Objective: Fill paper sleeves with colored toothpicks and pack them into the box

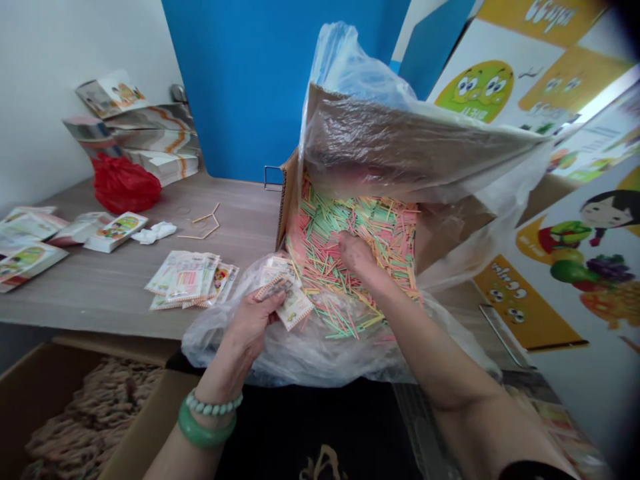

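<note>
My left hand (pixel 257 312) is closed around several small printed packets (pixel 294 308), fanned out over the near rim of the plastic liner. My right hand (pixel 356 255) reaches down into the lined carton, onto a heap of thin pink, green and yellow sticks (pixel 325 223). Its fingers curl downward among them, and their tips are hidden, so what they grip does not show. A clear plastic liner (pixel 330 363) spills over the carton's (pixel 284 200) front edge. Left of the carton, on the table, lies a pile of filled packets (pixel 187 283).
A red plastic bag (pixel 125 183) and stacked printed cartons (pixel 165 167) stand at the table's back left. Small boxes (pixel 117 232) and a crumpled tissue (pixel 155 233) lie nearby. An open carton (pixel 143 427) is below left. Large printed boxes (pixel 565 233) rise on the right.
</note>
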Demonstrator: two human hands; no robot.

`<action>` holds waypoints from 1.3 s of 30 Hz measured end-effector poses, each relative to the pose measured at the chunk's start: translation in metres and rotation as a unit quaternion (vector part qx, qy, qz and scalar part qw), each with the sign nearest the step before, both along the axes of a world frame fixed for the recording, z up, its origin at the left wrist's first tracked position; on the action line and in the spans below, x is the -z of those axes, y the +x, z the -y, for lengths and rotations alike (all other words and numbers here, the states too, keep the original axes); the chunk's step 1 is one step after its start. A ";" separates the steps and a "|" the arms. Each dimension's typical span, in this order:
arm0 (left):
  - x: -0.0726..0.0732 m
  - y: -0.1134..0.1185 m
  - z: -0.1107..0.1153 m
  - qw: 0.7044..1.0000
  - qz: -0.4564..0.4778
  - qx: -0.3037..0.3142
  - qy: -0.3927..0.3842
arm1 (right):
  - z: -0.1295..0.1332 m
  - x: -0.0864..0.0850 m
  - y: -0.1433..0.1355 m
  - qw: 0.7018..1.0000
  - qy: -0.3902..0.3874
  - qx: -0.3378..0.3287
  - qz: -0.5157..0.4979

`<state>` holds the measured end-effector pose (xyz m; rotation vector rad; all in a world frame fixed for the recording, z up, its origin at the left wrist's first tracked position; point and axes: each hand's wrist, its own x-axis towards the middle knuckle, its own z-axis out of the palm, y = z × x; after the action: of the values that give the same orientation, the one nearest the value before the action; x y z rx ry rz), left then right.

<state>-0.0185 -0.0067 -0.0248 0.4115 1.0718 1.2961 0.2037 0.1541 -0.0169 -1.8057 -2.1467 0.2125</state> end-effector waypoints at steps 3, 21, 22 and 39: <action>-0.002 0.002 0.000 0.999 0.024 -0.008 0.028 | 0.007 -0.003 0.006 0.998 0.022 0.005 -0.065; 0.004 0.011 0.010 0.984 -0.109 0.021 0.140 | 0.129 0.053 -0.048 0.876 -0.117 -0.087 -0.460; 0.006 0.011 0.010 0.980 -0.126 0.031 0.150 | 0.130 0.053 -0.047 0.885 -0.106 -0.093 -0.444; 0.004 0.016 0.004 0.943 -0.276 0.087 0.165 | 0.126 -0.005 -0.033 0.798 0.005 -0.059 -0.600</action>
<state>-0.0021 -0.0111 -0.0291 1.1504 1.2426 1.2297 0.1706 0.0279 -0.0119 -0.9706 -1.2612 1.0410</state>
